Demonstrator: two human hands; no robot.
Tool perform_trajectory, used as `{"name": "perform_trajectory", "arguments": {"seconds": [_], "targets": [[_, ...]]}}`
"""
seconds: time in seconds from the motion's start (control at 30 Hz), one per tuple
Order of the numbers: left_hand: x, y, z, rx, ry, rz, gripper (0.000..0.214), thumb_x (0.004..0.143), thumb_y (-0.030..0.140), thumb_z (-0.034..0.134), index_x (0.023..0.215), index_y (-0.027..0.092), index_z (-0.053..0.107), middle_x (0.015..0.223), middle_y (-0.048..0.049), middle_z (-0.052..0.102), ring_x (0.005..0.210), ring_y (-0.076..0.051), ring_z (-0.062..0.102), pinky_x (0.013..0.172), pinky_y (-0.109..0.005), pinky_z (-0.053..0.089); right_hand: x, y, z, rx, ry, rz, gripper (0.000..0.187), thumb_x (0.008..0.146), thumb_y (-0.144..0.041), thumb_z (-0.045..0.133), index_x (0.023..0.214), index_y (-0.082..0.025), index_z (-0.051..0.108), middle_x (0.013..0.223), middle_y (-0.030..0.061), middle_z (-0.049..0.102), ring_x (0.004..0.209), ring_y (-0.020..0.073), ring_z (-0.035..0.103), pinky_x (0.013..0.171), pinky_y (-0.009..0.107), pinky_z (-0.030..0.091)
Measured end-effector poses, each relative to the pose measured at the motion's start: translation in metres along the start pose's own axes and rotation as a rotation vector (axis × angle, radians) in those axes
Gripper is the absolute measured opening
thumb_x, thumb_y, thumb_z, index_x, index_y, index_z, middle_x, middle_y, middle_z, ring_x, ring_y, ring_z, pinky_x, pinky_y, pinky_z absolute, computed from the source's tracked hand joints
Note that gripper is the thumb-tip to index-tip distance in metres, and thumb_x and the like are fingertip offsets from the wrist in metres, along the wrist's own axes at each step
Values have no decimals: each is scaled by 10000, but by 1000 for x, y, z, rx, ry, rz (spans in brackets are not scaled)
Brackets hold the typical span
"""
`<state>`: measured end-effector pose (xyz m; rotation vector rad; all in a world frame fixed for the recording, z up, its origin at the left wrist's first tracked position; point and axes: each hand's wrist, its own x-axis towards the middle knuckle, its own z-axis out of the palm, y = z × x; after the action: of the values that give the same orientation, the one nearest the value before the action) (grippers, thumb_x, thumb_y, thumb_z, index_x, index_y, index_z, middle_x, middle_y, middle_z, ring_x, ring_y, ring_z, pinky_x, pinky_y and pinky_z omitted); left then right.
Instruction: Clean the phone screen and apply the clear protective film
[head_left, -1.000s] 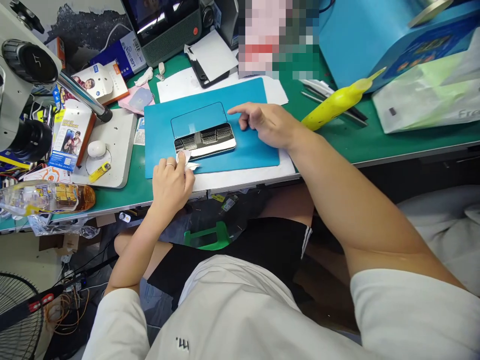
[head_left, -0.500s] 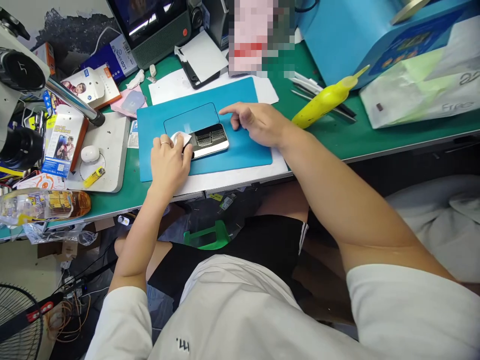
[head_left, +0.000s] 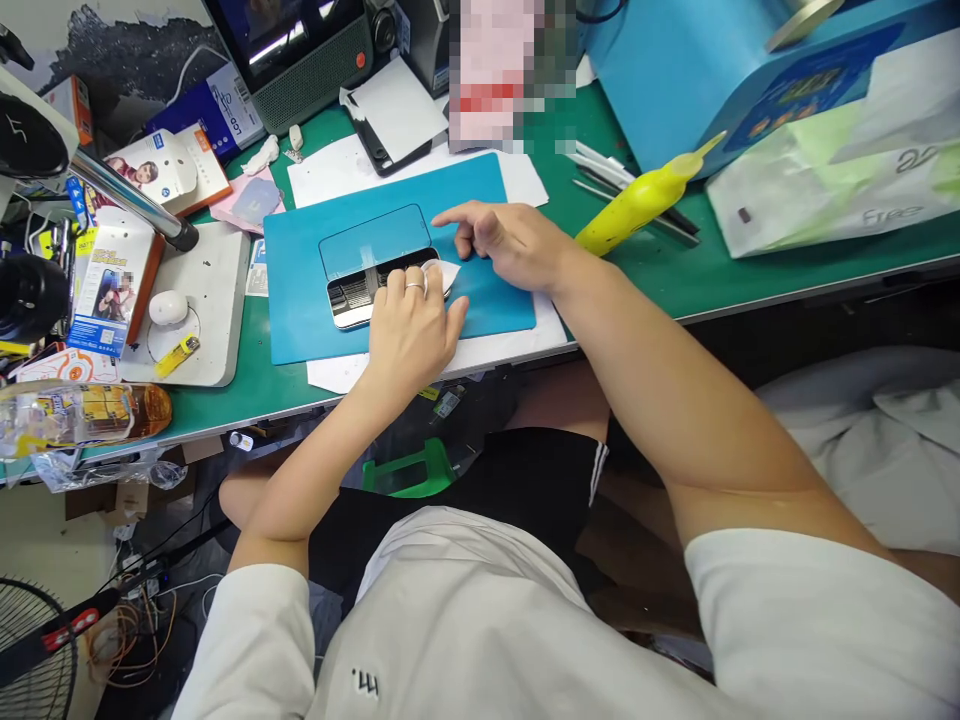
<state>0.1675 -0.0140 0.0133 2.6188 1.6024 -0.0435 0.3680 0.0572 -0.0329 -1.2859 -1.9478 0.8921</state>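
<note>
On a blue mat [head_left: 300, 290] lies a phone [head_left: 352, 300] with a dark, glossy face and a silvery edge. My left hand [head_left: 411, 325], with a ring on one finger, presses a small white wipe [head_left: 448, 272] onto the phone's right end and covers part of it. Just behind the phone is a clear, black-edged screen protector [head_left: 375, 240]. My right hand [head_left: 517, 240] hovers or rests at the protector's right corner, index finger stretched toward it and the other fingers curled. Nothing shows in the right hand.
A yellow squeeze bottle [head_left: 645, 205] lies right of my right hand, beside several thin tools. Farther right stand a blue machine [head_left: 675, 70] and a plastic packet [head_left: 832, 190]. Boxes, a drink bottle [head_left: 90, 412] and a white stand base [head_left: 217, 290] crowd the left.
My left hand has slid the wipe rightward along the phone, from its left end to its right end. The right hand keeps its pose. The whole view has shifted slightly.
</note>
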Motion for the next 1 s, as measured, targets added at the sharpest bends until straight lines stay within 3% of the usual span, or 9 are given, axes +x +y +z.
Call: {"name": "perform_trajectory", "arguments": {"seconds": [0.1,0.27,0.4,0.6,0.8,0.93,1.0], "targets": [[-19,-16,-3,29,-32,-13,616,1215,460,356,1651,67,543,1379,-281,689,1337,-431,634,1090,-472,456,-1,0,0,-2,-1,-4,1118,910,-1073,83,1407,-366,793,1092,106,825,1087,394,745,1011,566,555],[-47,-65,-5,82,-7,-92,617,1203,461,305,1627,107,580,1250,-246,711,1220,-424,633,1016,-490,477,-4,-5,0,10,11,-8,1167,943,-1050,75,1435,-263,781,1076,129,800,1084,358,722,1028,518,543],[-63,-91,-3,117,48,-142,630,1200,458,264,1608,131,616,1176,-217,720,1134,-394,628,952,-474,484,-5,-6,1,-13,-1,21,1170,924,-1064,65,1464,-297,766,1132,120,816,1106,359,711,1020,495,527],[-77,-91,0,114,43,-148,656,1201,472,250,1622,100,589,1169,-229,724,1093,-393,635,939,-483,488,-5,-2,1,-20,8,11,1186,919,-1070,78,1646,-313,631,1105,99,821,1057,359,711,1000,498,529],[-84,-87,1,180,24,-120,673,1196,483,286,1640,64,569,1213,-250,736,1114,-404,646,898,-476,485,-3,-4,1,-14,-10,11,1243,886,-1090,88,1651,-269,625,1086,137,803,1056,405,702,988,540,497],[-82,-85,-4,189,16,-101,633,1189,436,318,1606,58,609,1216,-251,759,1120,-400,664,907,-479,487,-3,-8,0,-43,-24,3,1266,903,-1069,50,1656,-219,609,1283,181,808,1195,440,706,1060,573,492],[-78,-84,-8,184,-8,-88,620,1182,390,328,1587,31,631,1221,-262,766,1148,-407,672,924,-491,494,-3,-10,1,-33,-23,0,1192,927,-1050,85,1635,-254,619,1397,163,795,1296,451,686,1125,587,478]]}}
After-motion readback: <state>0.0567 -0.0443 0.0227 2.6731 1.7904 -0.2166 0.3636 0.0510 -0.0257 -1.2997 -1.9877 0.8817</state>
